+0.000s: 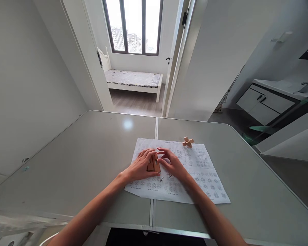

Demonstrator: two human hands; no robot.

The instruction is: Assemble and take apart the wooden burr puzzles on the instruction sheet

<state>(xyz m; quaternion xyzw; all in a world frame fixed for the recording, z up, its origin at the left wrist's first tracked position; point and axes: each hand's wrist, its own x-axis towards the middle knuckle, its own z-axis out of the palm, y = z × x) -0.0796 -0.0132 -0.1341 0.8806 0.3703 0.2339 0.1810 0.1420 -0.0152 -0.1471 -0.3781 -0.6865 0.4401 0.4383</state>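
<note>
A small brown wooden block puzzle (155, 164) with slots in its top lies low over the printed sheet (207, 171). My left hand (140, 166) is wrapped over its left side, thumb along the near edge and fingers over the far end. At the block's far right corner, my right hand (173, 164) has its fingers curled, the thumb and fingertips against the wood. The hands partly hide the block. Just below it on the paper are small shiny bits (161, 179), too small to name. An interlocking wooden burr puzzle (188, 142) stands at the sheet's far right edge.
The grey-green table (79, 164) has a pale strip (156, 128) running down its middle. Beyond its far edge, a doorway leads to a bed (133, 78) under a window. To the right is a white cabinet (264, 102) with a sink top.
</note>
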